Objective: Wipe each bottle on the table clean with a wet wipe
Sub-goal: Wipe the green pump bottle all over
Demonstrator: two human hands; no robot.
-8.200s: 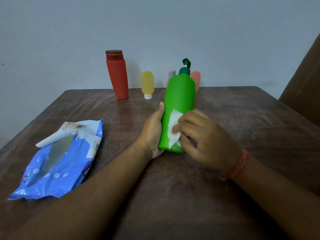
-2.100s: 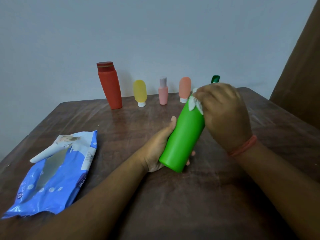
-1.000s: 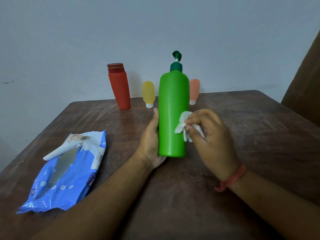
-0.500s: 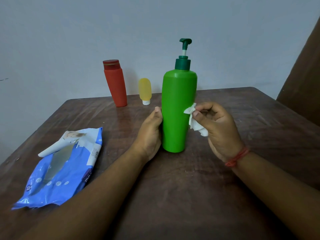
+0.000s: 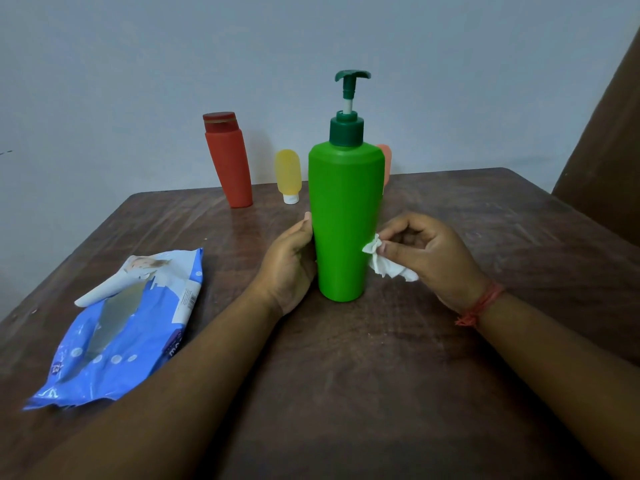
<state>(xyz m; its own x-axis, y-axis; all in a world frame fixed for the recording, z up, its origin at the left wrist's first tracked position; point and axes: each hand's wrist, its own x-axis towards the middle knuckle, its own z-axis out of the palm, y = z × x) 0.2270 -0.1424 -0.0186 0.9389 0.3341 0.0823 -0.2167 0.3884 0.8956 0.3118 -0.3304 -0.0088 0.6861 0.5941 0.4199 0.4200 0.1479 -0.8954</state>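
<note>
So the green pump bottle (image 5: 346, 220) stands upright on the brown wooden surface (image 5: 485, 220), pretty much dead centre, dark green pump head pointing up with the nozzle stem pulled out. The left hand (image 5: 289, 268) wraps around its lower left side, thumb up along the bottle's edge, fingers going round the back where I can't see them, so that grip is curled onto the bottle. The right hand (image 5: 429, 258) is just beside the bottle's right side, and its grip is pinching a crumpled white wet wipe (image 5: 384, 263) between thumb and fingertips. The wipe's tip sits right at the bottle's edge; touching or a hair off, can't tell. There's a red thread band (image 5: 479, 304) on that wrist.

Back near the wall: a tall red bottle (image 5: 228, 161) with a darker cap, looking tilted, then a small yellow tube (image 5: 288, 174) standing on its white cap to its right. An orange tube (image 5: 386, 162) peeks out from behind the green bottle's right shoulder, mostly hidden.

Off to the left, lying flat on the surface, there's the blue pack of wipes (image 5: 128, 327), its flap peeled open and curling up toward the left. A dark brown thing (image 5: 609, 140) fills the right edge of the view, can't tell what it is.
</note>
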